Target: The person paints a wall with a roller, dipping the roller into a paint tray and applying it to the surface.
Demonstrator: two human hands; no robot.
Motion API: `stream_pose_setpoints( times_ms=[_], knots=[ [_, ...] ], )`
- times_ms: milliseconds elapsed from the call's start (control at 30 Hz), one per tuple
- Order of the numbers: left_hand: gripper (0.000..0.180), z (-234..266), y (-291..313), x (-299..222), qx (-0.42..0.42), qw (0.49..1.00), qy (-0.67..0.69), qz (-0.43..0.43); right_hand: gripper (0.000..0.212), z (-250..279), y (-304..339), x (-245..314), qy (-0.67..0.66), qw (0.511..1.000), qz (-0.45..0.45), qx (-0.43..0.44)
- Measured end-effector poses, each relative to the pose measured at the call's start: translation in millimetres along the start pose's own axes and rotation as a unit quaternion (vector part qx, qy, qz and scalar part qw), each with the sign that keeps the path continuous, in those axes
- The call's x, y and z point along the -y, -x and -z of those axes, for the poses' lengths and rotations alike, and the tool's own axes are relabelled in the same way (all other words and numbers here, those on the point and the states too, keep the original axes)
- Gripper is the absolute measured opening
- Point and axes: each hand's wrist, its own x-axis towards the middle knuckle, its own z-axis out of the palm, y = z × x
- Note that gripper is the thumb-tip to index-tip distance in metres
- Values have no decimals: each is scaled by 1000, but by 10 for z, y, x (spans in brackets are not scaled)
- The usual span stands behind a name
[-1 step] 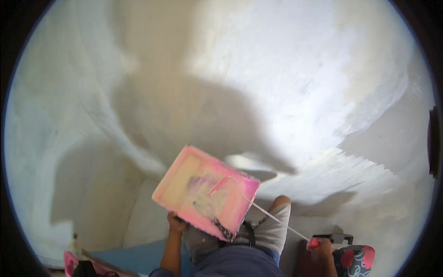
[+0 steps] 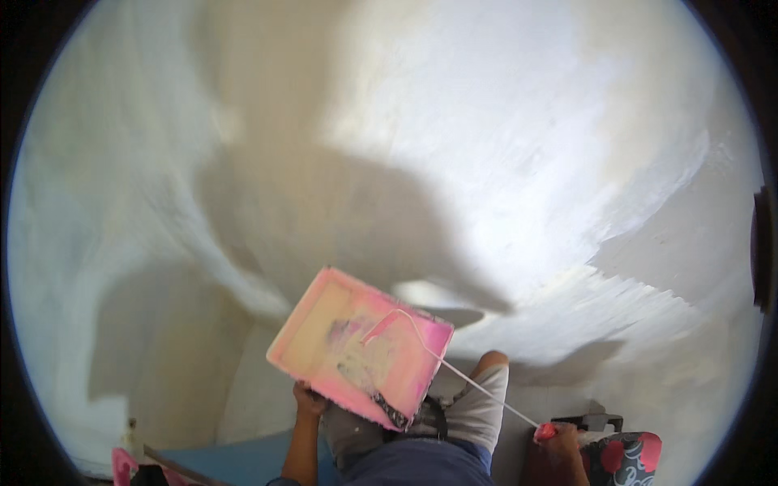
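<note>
A pink paint tray point(image 2: 296, 328), tilted and smeared with pale and dark paint, is held up before my lap. My left hand point(image 2: 309, 399) is closed on its lower left edge, with some fingers hidden under it. My right hand point(image 2: 561, 441) is wrapped round the red handle of a paint roller point(image 2: 486, 391). From that handle a thin white rod runs up to the left and bends over the tray. The small pinkish roller head lies over the tray's inside; I cannot tell if it touches. A dark, paint-spotted strip lies at the tray's lower edge.
Ahead stands a wall point(image 2: 502, 162) with whitish patches and a greyer area at the right. My shadow falls across it. At lower right are a dark case-like object point(image 2: 600, 417) and a red, black and white patterned item point(image 2: 636, 455). A blue surface point(image 2: 235, 445) and pink object point(image 2: 123, 466) lie lower left.
The tray sits slightly lower in the view, and the roller's handle has shifted a little left and down. Both hands keep their grips.
</note>
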Motion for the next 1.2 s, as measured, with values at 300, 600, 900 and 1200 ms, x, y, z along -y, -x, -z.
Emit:
stream_pose_setpoints(
  times_ms=[300, 600, 900, 1200],
  knots=[
    [52, -20, -75, 124, 157, 987, 34, 24, 34, -208, -277, 720, -404, 912, 56, -45],
    [55, -62, 57, 252, 69, 996, 57, -10, 27, -595, -1172, 1778, -454, 860, 179, -146],
    [62, 182, -68, 403, 59, 997, 32, -43, 27, -414, -2087, 2457, -536, 793, 206, -206],
    [69, 1072, -346, 532, -20, 999, 25, 17, 32, -789, -2302, 2330, -533, 805, 178, -191]
  ],
)
